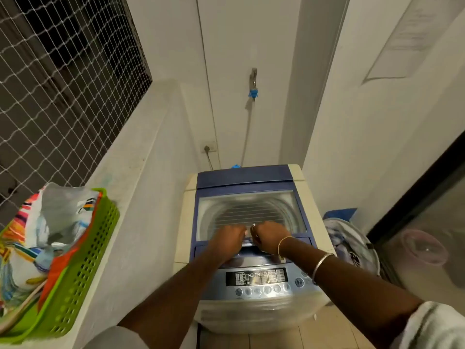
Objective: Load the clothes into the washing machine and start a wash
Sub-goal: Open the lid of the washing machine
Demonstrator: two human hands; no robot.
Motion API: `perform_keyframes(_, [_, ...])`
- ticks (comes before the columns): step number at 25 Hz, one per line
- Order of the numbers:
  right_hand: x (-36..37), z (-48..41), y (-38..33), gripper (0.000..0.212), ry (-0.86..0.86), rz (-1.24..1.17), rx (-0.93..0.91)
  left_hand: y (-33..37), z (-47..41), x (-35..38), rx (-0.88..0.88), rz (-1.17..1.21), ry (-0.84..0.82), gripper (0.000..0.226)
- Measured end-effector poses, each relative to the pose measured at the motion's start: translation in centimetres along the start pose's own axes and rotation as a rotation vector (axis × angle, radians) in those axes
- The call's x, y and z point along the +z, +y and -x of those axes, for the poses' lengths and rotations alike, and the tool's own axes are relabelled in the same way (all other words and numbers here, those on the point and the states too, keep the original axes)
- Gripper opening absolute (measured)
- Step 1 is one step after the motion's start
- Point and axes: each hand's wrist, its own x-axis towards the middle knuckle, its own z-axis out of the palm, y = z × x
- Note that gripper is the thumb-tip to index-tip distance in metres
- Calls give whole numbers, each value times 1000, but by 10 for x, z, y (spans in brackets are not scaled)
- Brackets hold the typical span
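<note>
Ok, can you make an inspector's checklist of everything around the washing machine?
surface: washing machine top, lid shut, drum showing through its clear pane.
job's things: clothes heaped in the green basket on the ledge, left of the machine; control panel at the near edge, untouched.
clutter: patterned bundle beside the machine, on its right.
grips: left hand and right hand side by side at the lid's near edge, both curled over it.
cables: plug in the wall socket behind the machine; hose running down from the tap.
surroundings: netting over the opening on the left, white walls, glass door on the right.
</note>
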Motion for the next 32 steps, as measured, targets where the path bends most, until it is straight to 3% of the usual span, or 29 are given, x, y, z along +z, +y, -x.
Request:
perform_keyframes(4, [16,7,-5,28,-169,-4,11,-4,9,15,55,91,-128,22])
perform_keyframes(9, [32,14,-2,32,-314,-83,100,-10,14,34,-11,96,-300,28])
perform_keyframes(21, [32,11,-1,35,-390,-11,36,-10,14,40,-21,108,-341,28])
perform_keyframes(25, [10,2,-2,35,-444,10,-10,-4,12,19,-9,117,-383,24])
perform_keyframes(29, [-29,-13,1,33,-526,-68,-45,0,-3,-34,35,192,-529,19])
perform_keyframes(32, [-77,-21,6,25,-568,-109,-32,0,-19,-76,94,179,-530,18])
